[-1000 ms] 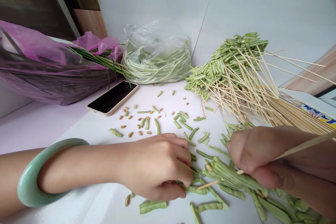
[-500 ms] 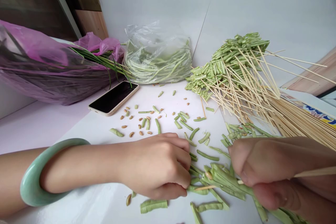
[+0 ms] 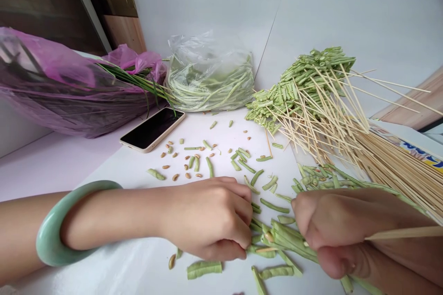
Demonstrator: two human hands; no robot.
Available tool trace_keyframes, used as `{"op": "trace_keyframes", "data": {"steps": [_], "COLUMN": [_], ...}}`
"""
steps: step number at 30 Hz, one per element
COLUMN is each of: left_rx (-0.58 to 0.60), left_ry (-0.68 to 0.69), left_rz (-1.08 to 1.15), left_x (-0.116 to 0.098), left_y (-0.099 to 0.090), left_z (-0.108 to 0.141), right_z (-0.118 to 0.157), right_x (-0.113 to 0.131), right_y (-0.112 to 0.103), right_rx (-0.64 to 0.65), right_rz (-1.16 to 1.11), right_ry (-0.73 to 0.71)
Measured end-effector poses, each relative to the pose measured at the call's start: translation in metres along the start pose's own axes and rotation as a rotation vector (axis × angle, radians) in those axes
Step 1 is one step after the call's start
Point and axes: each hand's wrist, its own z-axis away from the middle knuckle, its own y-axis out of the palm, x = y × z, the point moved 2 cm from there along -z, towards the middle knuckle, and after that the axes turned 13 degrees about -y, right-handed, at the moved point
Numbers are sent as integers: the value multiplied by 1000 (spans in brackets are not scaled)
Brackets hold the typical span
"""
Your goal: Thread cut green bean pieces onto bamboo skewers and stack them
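My right hand [image 3: 353, 230] is closed, thumb against fingers, around a bunch of green bean pieces [image 3: 290, 239]. A pale bamboo skewer [image 3: 401, 233] sticks out of the same hand toward the right edge. My left hand [image 3: 214, 219] rests low over the table, fingers curled and closed. Its fingertips are hidden at the left ends of the bean pieces, and I cannot see what they hold. A jade-green bangle [image 3: 51, 235] circles the left wrist. In front of that hand lies a short flat bean pod [image 3: 204, 269].
Loose bean bits and brown seeds [image 3: 175, 177] are scattered over the white table [image 3: 117, 170]. Behind stand a phone [image 3: 152, 130], a clear bag of long beans [image 3: 211, 78] and a purple bag [image 3: 79, 97]. Skewered beans [image 3: 311, 73] and bare skewers [image 3: 391, 156] lie at right.
My right hand has shifted slightly left, still holding the beans and skewer. More of the long beans behind it now show. My left hand stays nearly in place.
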Motion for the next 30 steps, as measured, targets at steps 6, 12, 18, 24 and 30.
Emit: {"op": "trace_keyframes", "data": {"steps": [6, 12, 18, 24, 30], "left_rx": [15, -7, -145, -237, -314], "left_ry": [14, 0, -109, -256, -560], "left_rz": [3, 125, 244, 486, 966], "left_x": [0, 4, 11, 14, 27], "left_y": [0, -1, -4, -9, 1], "left_z": [0, 0, 2, 5, 5], "right_z": [-5, -3, -7, -10, -9], "right_x": [-14, -38, -45, -47, -48], "right_y": [0, -5, -12, -13, -16], "right_rx": [28, -158, -428, -625, -791], "right_rz": [-79, -245, -332, -401, -368], "right_ry": [33, 154, 203, 224, 107]}}
